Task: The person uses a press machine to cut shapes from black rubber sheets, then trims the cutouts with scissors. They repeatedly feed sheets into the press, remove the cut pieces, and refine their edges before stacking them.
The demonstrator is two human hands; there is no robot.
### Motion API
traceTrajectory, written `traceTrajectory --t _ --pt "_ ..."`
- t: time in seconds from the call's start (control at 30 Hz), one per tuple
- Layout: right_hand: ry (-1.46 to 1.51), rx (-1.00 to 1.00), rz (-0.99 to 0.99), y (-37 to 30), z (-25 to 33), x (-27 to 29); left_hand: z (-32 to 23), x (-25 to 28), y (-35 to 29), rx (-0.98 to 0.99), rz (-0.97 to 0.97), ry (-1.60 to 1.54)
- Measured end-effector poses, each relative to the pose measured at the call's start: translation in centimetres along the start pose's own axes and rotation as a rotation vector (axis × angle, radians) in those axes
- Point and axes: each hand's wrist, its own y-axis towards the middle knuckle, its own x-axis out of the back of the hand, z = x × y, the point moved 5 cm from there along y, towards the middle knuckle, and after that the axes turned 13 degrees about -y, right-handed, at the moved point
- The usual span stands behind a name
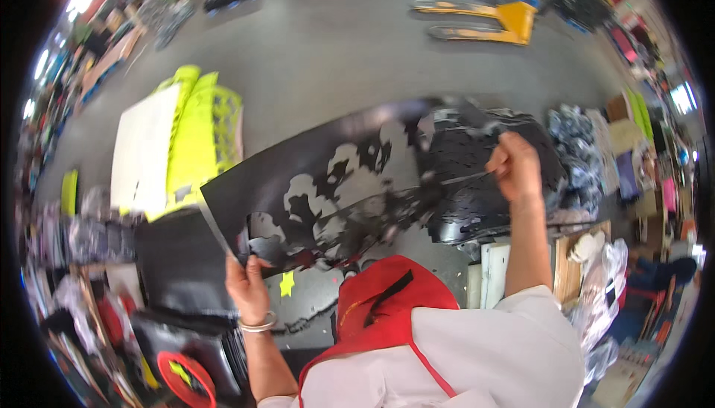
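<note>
A black sheet point(298, 162) full of irregular cut-out holes stretches in front of me, partly blurred by motion. My left hand point(248, 287) is closed on its near left corner, where a thin pale strip runs up from the fingers. Raised at the right, my right hand point(515, 166) has its fingers curled together at the sheet's far end; a thin strip leads to them, and blur hides exactly what they grip. Under that end lies a stack of black cut sheets point(484, 185). A small yellow star-like piece point(287, 283) is below the sheet.
Bright yellow sheets point(201, 132) and a white board point(145, 151) lie at the far left. A yellow pallet jack point(514, 22) stands at the back right. Near left is a red round container point(186, 380). Clear plastic bundles point(573, 155) flank the black stack.
</note>
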Motion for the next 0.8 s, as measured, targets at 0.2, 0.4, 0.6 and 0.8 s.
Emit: traceTrajectory --t 0.2,0.4,0.6,0.8 --pt "0.237 -0.389 -0.14 -7.3 -7.5 2.5 -0.6 -1.7 12.9 -0.219 0.104 0.181" --pt "0.463 -0.11 -0.397 -10.2 -7.5 10.4 -11.0 -17.4 24.7 -0.486 0.372 0.319" --pt "0.438 0.201 -0.873 -10.5 -5.2 29.2 -21.5 -53.5 25.5 -0.679 0.817 -0.012" --pt "-1.269 -0.279 -1.696 -7.9 -10.2 48.6 -14.9 -73.9 17.5 -0.85 0.929 0.144"
